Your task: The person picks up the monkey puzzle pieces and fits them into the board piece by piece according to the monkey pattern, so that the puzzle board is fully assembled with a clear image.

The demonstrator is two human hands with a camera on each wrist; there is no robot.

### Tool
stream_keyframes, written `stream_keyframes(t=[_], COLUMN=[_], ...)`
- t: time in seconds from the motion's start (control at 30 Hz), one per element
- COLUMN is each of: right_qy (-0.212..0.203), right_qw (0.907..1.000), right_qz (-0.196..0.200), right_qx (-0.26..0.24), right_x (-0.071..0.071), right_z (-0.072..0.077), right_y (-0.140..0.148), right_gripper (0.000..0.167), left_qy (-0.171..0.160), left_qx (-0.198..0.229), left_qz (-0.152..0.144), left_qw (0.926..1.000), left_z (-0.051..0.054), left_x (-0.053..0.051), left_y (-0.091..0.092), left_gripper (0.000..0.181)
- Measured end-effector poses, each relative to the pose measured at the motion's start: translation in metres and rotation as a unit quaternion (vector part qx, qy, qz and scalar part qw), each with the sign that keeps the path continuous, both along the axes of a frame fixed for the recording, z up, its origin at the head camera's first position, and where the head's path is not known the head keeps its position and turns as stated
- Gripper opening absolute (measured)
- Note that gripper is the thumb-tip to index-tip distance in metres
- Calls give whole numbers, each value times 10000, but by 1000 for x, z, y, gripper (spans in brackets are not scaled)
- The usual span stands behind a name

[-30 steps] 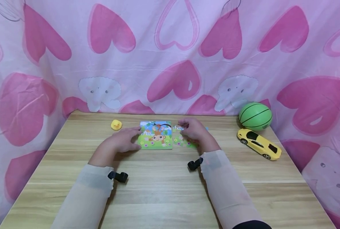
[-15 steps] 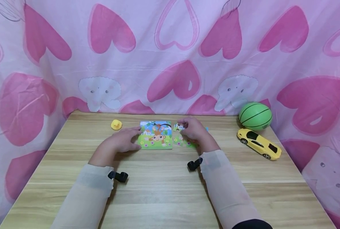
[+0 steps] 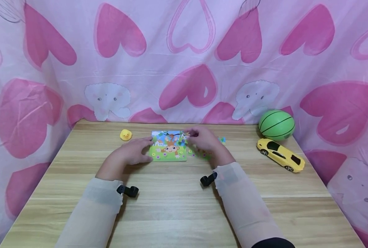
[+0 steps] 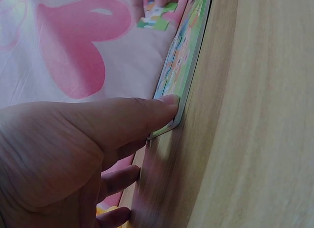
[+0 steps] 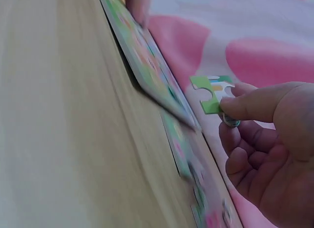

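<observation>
A flat puzzle board point(image 3: 171, 150) with a monkey picture lies on the table. My left hand point(image 3: 134, 151) is at its left side, its thumb point(image 4: 147, 115) touching the near corner and the other fingers extended by the left edge. My right hand point(image 3: 203, 139) pinches a puzzle piece point(image 5: 211, 108), green and white with a rounded notch, between thumb and index finger. That piece is held in the air near the board's upper right corner. Beneath the right hand lie loose puzzle pieces point(image 3: 190, 152), partly hidden by it.
A blue-green puzzle piece point(image 3: 222, 140) shows right of the right hand. A yellow rubber duck point(image 3: 126, 135) sits at the back left. At right stand a green ball point(image 3: 276, 124) and a yellow toy car point(image 3: 280, 155). A pink heart-print curtain point(image 3: 188, 86) hangs behind the table.
My right hand has lifted a puzzle piece from beside the board and moved left with it to the board's upper right corner. The left hand and board have stayed put.
</observation>
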State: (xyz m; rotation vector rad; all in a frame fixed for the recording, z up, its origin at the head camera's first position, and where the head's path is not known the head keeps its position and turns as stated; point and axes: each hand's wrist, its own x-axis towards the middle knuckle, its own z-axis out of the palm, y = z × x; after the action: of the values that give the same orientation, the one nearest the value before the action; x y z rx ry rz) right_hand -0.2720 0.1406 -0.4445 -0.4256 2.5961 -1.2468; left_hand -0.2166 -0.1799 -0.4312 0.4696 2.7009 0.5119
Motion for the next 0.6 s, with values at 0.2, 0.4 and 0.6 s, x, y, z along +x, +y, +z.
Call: stream_keyframes(t=[0.2, 0.4, 0.6], right_qy=[173, 112, -271], right_qw=[9980, 9960, 9942], right_qz=[607, 890, 1043], right_qx=[15, 24, -5], right_x=[11, 13, 6], right_z=[8, 5, 0], right_y=[-28, -55, -77], right_gripper=[33, 34, 35], left_qy=[-35, -8, 11], left_qx=[7, -6, 2], left_qz=[11, -40, -62], left_qw=[10000, 10000, 10000], left_z=[1, 2, 2], left_x=[0, 0, 0], left_y=[0, 0, 0], left_gripper=[74, 74, 74])
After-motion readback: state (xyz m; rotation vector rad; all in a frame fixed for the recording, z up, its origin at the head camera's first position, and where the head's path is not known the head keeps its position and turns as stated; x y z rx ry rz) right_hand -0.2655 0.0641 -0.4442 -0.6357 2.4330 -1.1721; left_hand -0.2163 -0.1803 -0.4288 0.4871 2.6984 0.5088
